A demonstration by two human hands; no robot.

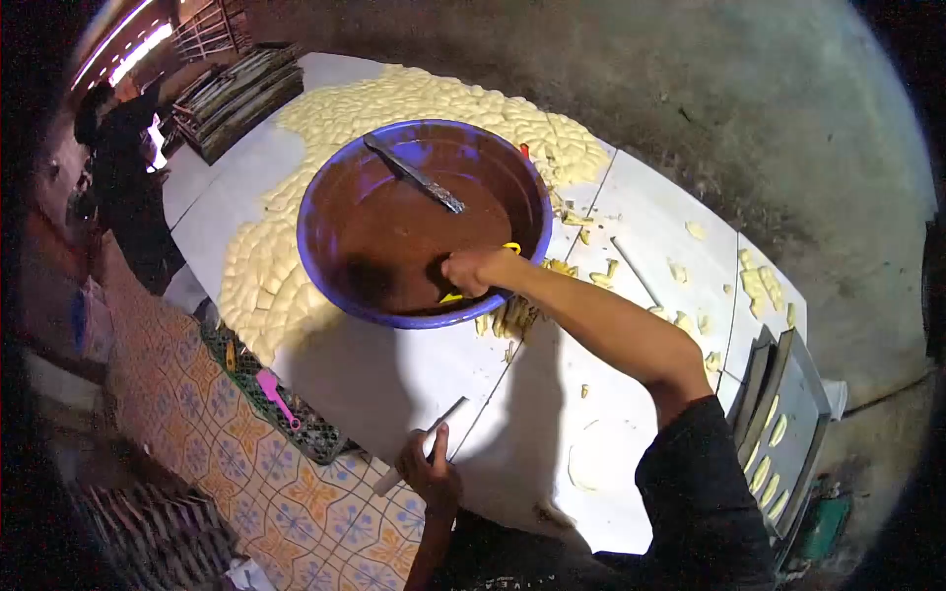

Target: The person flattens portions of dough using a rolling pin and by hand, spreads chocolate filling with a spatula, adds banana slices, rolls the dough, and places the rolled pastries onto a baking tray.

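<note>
A large purple-blue basin (307,258) stands on the white table, its inside covered with a smooth brown mass (394,231). Reaching over its near right rim, my right hand (478,271) is closed around a yellow tool (451,296), mostly hidden by the fingers. A long grey metal tool (419,177) rests inside the basin, leaning toward the far left rim. At the table's near edge, my left hand (431,471) is wrapped round a slim pale rod (448,414), like a thin rolling pin, held at a slant.
Pale dough pieces (266,286) crowd the table (345,369) behind and left of the basin. Another thin rod (636,271) and dough scraps lie right. Trays (798,433) with shaped dough stand at far right. A crate (320,428) holds a pink tool; a person (133,177) stands left.
</note>
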